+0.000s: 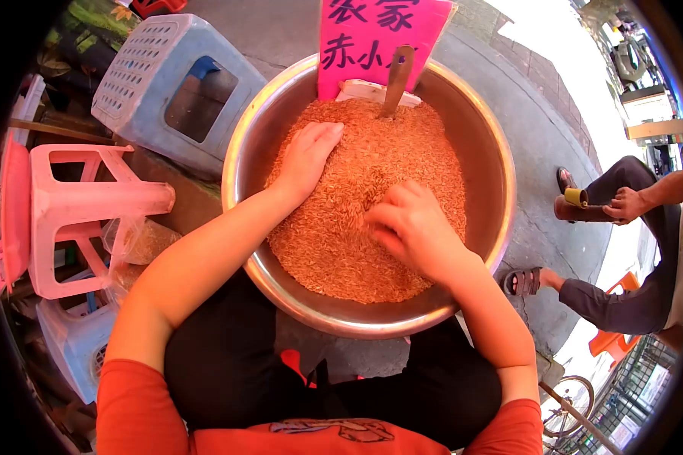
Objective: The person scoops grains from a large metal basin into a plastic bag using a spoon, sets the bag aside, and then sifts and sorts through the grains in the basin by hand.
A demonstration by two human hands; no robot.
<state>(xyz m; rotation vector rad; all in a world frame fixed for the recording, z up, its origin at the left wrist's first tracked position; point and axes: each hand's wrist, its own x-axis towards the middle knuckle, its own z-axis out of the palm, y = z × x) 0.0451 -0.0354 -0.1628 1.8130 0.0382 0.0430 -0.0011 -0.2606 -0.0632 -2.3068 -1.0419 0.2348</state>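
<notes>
A wide metal basin (484, 136) holds a heap of reddish-brown grain (334, 265). On the heap's left side rests my left hand (310, 158), palm down, its fingers stretched out together over the grain. My right hand (416, 229) is at the right of the heap's middle, fingers curled down and touching the grain; whatever is between the fingertips is too small to name. Upright in the grain at the back stands a flat handle (397, 82). Behind it is a pink sign (357, 45) with black characters.
A blue-grey plastic stool (140, 95) lies tipped at the left, with a pink stool (49, 205) nearer me. Beside it is a clear bag of grain (148, 244). At the right another person (645, 220) sits, holding a brown object. An orange stool (613, 343) is behind.
</notes>
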